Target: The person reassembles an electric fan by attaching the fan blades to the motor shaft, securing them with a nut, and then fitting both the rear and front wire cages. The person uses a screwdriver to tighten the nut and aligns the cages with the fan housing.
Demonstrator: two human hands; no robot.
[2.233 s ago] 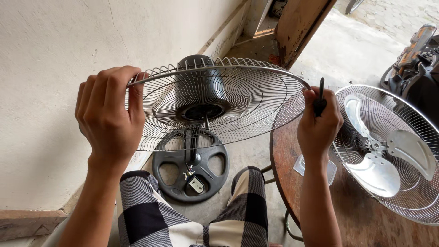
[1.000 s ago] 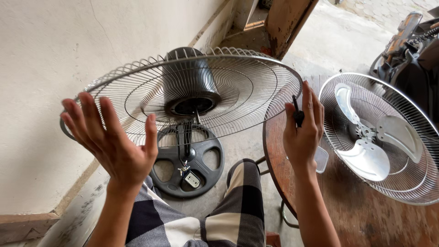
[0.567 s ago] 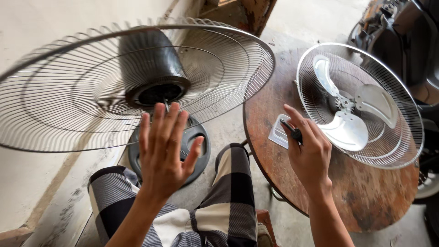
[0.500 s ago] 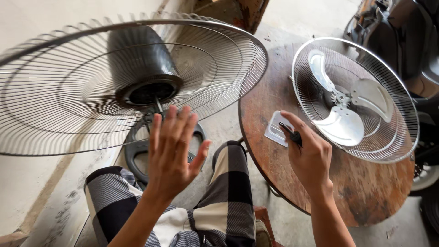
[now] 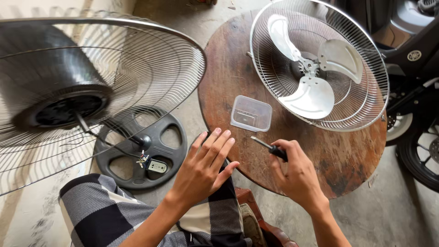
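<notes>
My right hand (image 5: 295, 176) grips a small black-handled screwdriver (image 5: 270, 148), its tip pointing toward a clear plastic container (image 5: 251, 113) on the round wooden table (image 5: 320, 151). My left hand (image 5: 205, 167) hovers flat with fingers spread at the table's near edge, holding nothing. At the left stands a fan with a wire rear guard (image 5: 151, 68) around its black motor (image 5: 59, 103); neither hand touches it. A second wire guard (image 5: 366, 55) holding silver blades (image 5: 311, 87) lies on the far side of the table.
The fan's round black base (image 5: 169, 151) sits on the concrete floor below the guard, with a small tag near its middle. My checked trousers (image 5: 105, 215) fill the lower left. Part of a motorcycle with a wheel (image 5: 420, 155) stands at the right edge.
Both hands have let go of the rear guard's rim. My view has swung right and down toward the table. My left hand has come down near the table's edge, my right has lowered with the screwdriver.
</notes>
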